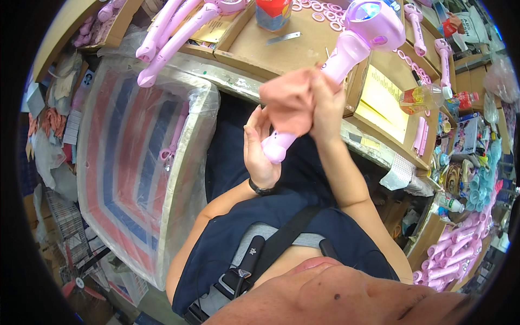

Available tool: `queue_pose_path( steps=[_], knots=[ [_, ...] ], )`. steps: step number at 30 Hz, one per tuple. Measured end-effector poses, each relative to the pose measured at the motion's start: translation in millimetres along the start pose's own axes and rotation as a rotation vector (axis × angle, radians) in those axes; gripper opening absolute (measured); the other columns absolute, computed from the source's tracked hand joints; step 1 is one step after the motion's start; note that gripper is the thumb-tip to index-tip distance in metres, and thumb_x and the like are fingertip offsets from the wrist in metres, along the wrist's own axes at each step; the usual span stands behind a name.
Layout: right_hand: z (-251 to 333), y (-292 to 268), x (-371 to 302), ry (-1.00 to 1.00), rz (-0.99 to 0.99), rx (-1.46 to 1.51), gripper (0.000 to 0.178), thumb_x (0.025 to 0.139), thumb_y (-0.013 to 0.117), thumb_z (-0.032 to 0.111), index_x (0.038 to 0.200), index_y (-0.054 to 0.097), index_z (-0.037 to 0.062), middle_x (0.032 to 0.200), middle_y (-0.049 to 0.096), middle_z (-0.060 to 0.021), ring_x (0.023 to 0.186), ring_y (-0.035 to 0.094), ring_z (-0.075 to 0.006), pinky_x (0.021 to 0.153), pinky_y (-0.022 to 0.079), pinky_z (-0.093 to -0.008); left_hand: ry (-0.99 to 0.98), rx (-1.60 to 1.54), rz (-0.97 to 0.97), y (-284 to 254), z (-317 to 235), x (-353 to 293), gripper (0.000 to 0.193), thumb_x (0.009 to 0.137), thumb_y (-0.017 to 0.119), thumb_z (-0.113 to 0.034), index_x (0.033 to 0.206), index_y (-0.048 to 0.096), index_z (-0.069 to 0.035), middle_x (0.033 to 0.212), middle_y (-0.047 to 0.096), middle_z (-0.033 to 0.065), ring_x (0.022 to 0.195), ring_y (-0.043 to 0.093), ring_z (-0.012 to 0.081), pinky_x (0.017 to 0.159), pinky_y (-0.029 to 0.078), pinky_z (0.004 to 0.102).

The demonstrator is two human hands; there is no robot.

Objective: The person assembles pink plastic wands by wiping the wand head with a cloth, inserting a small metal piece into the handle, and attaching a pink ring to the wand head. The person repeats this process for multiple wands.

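Observation:
A pink toy wand [346, 54] slants across in front of me, its wide head with a clear, shiny dome pointing up and to the right. My right hand [326, 111] is closed on a salmon-coloured cloth [288, 102], which is wrapped around the wand's handle. Below it, my left hand [261, 154] cups the rounded lower end of the handle, its palm against the pink plastic. Cloth and handle hide part of the left fingers.
Cardboard trays [260, 54] on the bench hold pink rings [319, 17], a metal strip [283, 38] and yellow paper sheets [382, 100]. More pink wands [176, 40] lie at the left. A plastic-lined striped bin [124, 162] stands left; bottles [422, 99] stand right.

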State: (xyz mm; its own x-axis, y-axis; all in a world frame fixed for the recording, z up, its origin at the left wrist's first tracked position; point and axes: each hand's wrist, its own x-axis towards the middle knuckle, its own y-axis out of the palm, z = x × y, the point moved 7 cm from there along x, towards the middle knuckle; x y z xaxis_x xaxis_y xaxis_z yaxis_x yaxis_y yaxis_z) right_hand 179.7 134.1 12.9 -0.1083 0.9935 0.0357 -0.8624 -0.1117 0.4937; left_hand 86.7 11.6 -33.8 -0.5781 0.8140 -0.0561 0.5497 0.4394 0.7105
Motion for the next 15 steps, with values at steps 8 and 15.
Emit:
queue_pose_path(
  steps=[8,15],
  knots=[
    [-30,-4,-74,0.111,0.194,-0.236,0.052,0.078,0.068,0.004,0.119,0.036,-0.001,0.108,0.053,-0.0136,0.097,0.055,-0.0151,0.084,0.046,-0.0306,0.046,0.305,0.203,15,-10,9,0.044,0.099,0.036,-0.023,0.138,0.029,-0.003,0.138,0.035,0.0141,0.125,0.039,0.0212,0.103,0.034,0.0349],
    [-5,3,-76,-0.456,0.494,-1.347,0.067,0.068,0.069,0.009,0.129,0.041,0.0004,0.088,0.061,-0.0153,0.078,0.062,-0.0325,0.068,0.05,-0.0392,0.223,0.175,0.101,22,-55,49,0.041,0.085,0.059,0.001,0.121,0.04,0.004,0.096,0.057,0.0084,0.075,0.06,0.0137,0.074,0.05,0.0293]
  ],
)
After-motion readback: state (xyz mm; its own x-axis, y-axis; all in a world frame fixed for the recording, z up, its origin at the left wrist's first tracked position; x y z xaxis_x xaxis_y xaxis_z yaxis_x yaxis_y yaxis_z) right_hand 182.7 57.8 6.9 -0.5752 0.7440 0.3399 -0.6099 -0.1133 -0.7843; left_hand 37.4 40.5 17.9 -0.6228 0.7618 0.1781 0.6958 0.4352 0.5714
